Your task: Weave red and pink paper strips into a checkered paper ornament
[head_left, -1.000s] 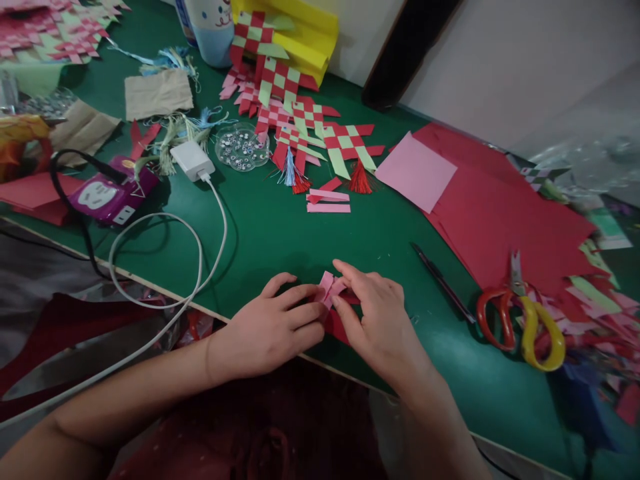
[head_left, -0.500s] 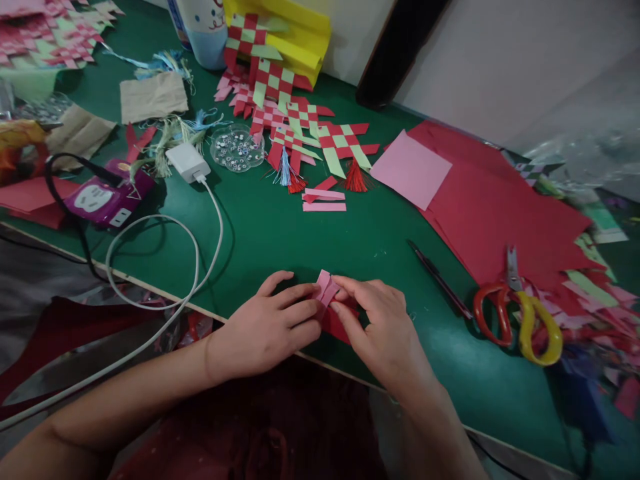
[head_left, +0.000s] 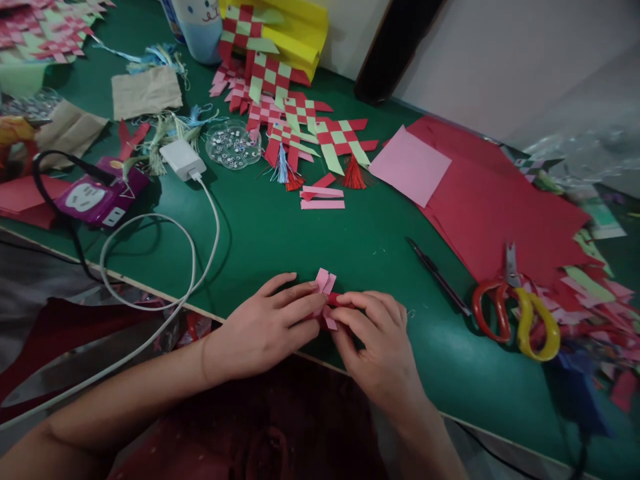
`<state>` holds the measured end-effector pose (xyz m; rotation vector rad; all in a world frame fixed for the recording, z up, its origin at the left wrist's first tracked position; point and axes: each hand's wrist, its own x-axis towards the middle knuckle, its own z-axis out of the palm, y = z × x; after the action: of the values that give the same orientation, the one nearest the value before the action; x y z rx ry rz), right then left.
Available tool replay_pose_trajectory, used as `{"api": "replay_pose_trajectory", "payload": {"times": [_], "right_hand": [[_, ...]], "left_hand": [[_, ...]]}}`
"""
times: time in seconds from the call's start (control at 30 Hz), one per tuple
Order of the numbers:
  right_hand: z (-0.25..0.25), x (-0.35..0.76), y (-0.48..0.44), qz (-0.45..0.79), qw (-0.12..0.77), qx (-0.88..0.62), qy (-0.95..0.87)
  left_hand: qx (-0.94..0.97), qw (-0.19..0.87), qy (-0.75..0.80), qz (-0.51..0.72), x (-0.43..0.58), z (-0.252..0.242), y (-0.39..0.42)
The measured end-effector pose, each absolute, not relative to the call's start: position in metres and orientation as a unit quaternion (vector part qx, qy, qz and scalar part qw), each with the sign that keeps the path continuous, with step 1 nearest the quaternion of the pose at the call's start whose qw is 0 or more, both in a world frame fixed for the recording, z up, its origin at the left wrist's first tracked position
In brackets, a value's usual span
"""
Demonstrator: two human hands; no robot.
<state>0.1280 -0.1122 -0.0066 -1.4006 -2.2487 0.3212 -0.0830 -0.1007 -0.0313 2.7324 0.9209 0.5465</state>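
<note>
Near the table's front edge, pink paper strips (head_left: 325,280) and a red paper strip (head_left: 332,299) cross each other between my hands. My left hand (head_left: 273,321) presses on the left side of these strips, its fingertips laid over them and partly hiding them. My right hand (head_left: 373,333) pinches the red strip between thumb and fingers on the right side. A short pink end pokes out below the red strip. How the strips interlace under my fingers is hidden.
Right of my hands lie a dark pen (head_left: 439,277) and scissors (head_left: 515,303), beside red paper sheets (head_left: 490,193) and a pink square (head_left: 411,165). Loose strips (head_left: 323,193), woven paper fish (head_left: 345,141) and a dish of googly eyes (head_left: 233,145) sit behind. A white cable (head_left: 194,267) loops at left.
My right hand has folded the red strip up across the pink strips and now grips it. The left hand stays on the paper, and the view has shifted slightly.
</note>
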Motion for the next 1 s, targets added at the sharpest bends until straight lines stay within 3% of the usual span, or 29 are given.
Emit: {"api": "replay_pose_trajectory", "payload": {"times": [0.37, 1.0], "right_hand": [[-0.014, 0.153, -0.111, 0.061, 0.152, -0.577, -0.8], [-0.014, 0.146, -0.105, 0.056, 0.197, -0.541, -0.816]], "left_hand": [[0.924, 0.103, 0.304, 0.207, -0.084, -0.033, -0.101], [0.927, 0.108, 0.3, 0.197, -0.084, -0.032, -0.1]]}}
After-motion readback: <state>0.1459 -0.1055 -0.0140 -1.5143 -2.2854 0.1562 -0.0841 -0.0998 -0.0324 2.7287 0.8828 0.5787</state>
